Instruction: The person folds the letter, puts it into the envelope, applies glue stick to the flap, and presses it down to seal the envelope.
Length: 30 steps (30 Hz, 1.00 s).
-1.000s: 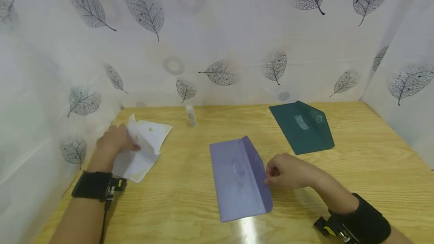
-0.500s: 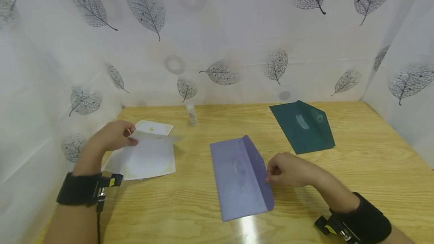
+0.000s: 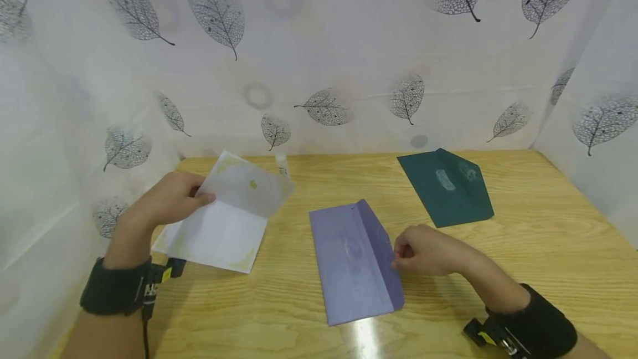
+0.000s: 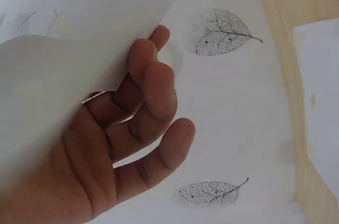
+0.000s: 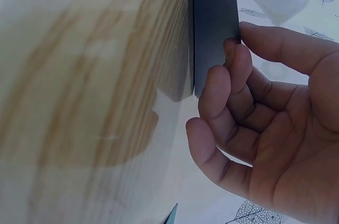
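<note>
My left hand (image 3: 174, 198) pinches a folded white sheet of paper (image 3: 214, 237) with gold corner ornaments, raised at the left of the table. Its upper half stands up and looks thin. In the left wrist view the paper (image 4: 58, 86) lies between the thumb side and the curled fingers (image 4: 159, 91). My right hand (image 3: 431, 251) pinches the edge of the raised flap (image 3: 379, 259) of a purple envelope (image 3: 349, 276). From the right wrist the flap (image 5: 214, 17) looks dark, held between thumb and index finger. A faint smooth patch marks the envelope's middle.
A dark green envelope (image 3: 451, 190) lies at the back right, its flap partly raised. Behind the held paper stands a small white tube (image 3: 282, 165). Another white sheet (image 4: 320, 91) lies on the wooden table (image 3: 279, 303). Leaf-patterned cloth (image 3: 349, 71) hangs around the back and sides.
My left hand has lifted the white sheet and swung its upper half up and to the right, partly covering the tube. The right hand keeps its hold on the purple flap.
</note>
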Motion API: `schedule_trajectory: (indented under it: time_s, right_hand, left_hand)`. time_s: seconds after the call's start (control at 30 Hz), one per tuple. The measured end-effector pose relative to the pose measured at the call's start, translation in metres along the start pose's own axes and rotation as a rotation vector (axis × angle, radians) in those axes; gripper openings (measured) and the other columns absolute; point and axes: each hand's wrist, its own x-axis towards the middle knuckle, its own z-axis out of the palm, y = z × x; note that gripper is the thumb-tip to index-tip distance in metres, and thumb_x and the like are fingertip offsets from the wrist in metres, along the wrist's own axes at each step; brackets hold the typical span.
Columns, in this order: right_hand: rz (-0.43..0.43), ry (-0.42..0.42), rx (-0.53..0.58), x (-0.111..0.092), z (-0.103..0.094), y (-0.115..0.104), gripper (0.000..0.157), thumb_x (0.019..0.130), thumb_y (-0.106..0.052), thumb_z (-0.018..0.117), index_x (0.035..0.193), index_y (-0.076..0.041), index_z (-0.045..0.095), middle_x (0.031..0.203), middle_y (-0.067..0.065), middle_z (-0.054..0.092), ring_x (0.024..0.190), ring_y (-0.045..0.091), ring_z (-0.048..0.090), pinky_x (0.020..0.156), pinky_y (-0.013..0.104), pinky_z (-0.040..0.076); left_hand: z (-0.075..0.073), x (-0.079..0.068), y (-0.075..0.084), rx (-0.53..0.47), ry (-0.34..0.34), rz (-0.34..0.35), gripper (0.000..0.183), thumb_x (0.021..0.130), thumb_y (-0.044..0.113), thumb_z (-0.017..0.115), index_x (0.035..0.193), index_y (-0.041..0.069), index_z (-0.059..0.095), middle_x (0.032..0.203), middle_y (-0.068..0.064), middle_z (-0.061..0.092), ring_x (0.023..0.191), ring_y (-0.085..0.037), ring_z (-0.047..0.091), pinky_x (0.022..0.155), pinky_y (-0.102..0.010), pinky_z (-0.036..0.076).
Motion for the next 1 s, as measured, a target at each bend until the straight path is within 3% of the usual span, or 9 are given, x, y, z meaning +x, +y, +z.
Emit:
schedule_trajectory:
  time_s: [0.13, 0.43, 0.57, 0.77, 0.9, 1.0]
  right_hand:
    - [0.009, 0.004, -0.001, 0.0, 0.0, 0.002, 0.017, 0.083, -0.03, 0.065, 0.069, -0.023, 0.059, 0.059, -0.011, 0.053, 0.053, 0.004, 0.046, 0.048, 0.025, 0.043]
    - [0.017, 0.048, 0.015, -0.002, -0.003, -0.001, 0.02, 0.086, -0.033, 0.063, 0.069, -0.021, 0.06, 0.058, -0.012, 0.05, 0.052, 0.005, 0.044, 0.047, 0.025, 0.041]
    - [0.028, 0.145, 0.002, -0.003, -0.006, -0.005, 0.023, 0.086, -0.036, 0.062, 0.07, -0.02, 0.061, 0.057, -0.01, 0.049, 0.051, 0.006, 0.042, 0.047, 0.025, 0.04]
    - [0.036, 0.356, -0.007, -0.002, -0.007, -0.013, 0.012, 0.086, -0.033, 0.063, 0.082, -0.021, 0.062, 0.068, -0.008, 0.058, 0.059, 0.007, 0.05, 0.052, 0.026, 0.045]
    - [0.036, 0.452, 0.005, -0.001, -0.006, -0.017, 0.011, 0.085, -0.033, 0.064, 0.087, -0.022, 0.064, 0.071, -0.011, 0.058, 0.063, 0.006, 0.052, 0.055, 0.026, 0.048]
    - [0.02, 0.503, 0.024, -0.001, -0.005, -0.021, 0.014, 0.085, -0.035, 0.064, 0.09, -0.022, 0.065, 0.074, -0.014, 0.059, 0.066, 0.003, 0.054, 0.059, 0.026, 0.05]
  left_hand:
    - [0.0, 0.002, 0.003, 0.0, 0.043, 0.008, 0.018, 0.091, 0.018, 0.054, 0.089, 0.002, 0.062, 0.071, -0.002, 0.056, 0.062, -0.015, 0.049, 0.056, -0.034, 0.044]
    - [0.002, 0.001, 0.015, -0.025, 0.18, 0.063, 0.023, 0.095, 0.021, 0.047, 0.091, 0.002, 0.061, 0.07, -0.004, 0.055, 0.059, -0.016, 0.046, 0.056, -0.035, 0.042]
    - [0.005, 0.001, 0.023, -0.05, 0.255, 0.127, 0.022, 0.094, 0.019, 0.05, 0.077, 0.008, 0.057, 0.06, 0.0, 0.045, 0.052, -0.014, 0.04, 0.051, -0.033, 0.037]
    - [0.01, 0.0, 0.037, -0.107, 0.35, 0.223, 0.033, 0.091, 0.015, 0.055, 0.061, 0.014, 0.041, 0.053, 0.004, 0.032, 0.047, -0.01, 0.032, 0.045, -0.029, 0.032]
    - [0.015, -0.001, 0.049, -0.187, 0.352, 0.261, 0.019, 0.091, 0.012, 0.055, 0.071, 0.01, 0.055, 0.054, 0.004, 0.036, 0.047, -0.01, 0.033, 0.044, -0.028, 0.032]
    - [0.018, -0.001, 0.06, -0.267, 0.329, 0.281, 0.011, 0.091, 0.011, 0.054, 0.092, 0.007, 0.065, 0.057, 0.003, 0.039, 0.045, -0.01, 0.035, 0.042, -0.027, 0.032]
